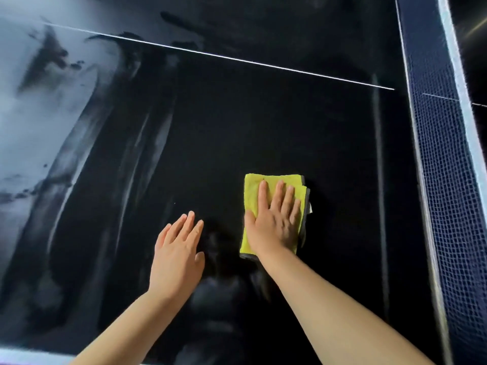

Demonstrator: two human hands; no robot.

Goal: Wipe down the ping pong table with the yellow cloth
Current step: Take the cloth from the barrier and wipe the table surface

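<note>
**Clerk:** Entry one, the working fingers?

**Checker:** The fingers [264, 196] of the right hand [274, 225] are lying straight and slightly fanned. They are pressing flat, curling round nothing and pinching nothing.

**Clerk:** Entry two, the item beneath them?

**Checker:** The yellow cloth [252, 191], folded into a pad with a grey hem. It is sitting directly under the palm and fingers. The fingertips are stopping just short of its far edge, so a yellow strip is showing beyond them and along the thumb side. The grey hem is poking out past the little finger.

**Clerk:** Entry three, the other hand?

**Checker:** The left hand [176, 254] is holding nothing, its fingers straight and close together. It is sitting just beside the cloth, apart from it. I cannot tell whether it is touching the surface.

**Clerk:** Entry four, the surface?

**Checker:** The counter [237, 114] is dark and glossy. The cloth is lying on its near right part, between the white line [237, 59] and the near edge, and near the net [442, 154]. The pale hazy streaks [52, 114] are showing well apart, to the left.

**Clerk:** Handling note for the stroke?

**Checker:** A judgement only. The palm should be bearing down evenly so the whole pad is in contact. Passes should be overlapping and working leftward towards the haze. The loose folded layers on the right look likely to slide out under a fast stroke, so steady pressure across all the fingers is advisable.
</note>
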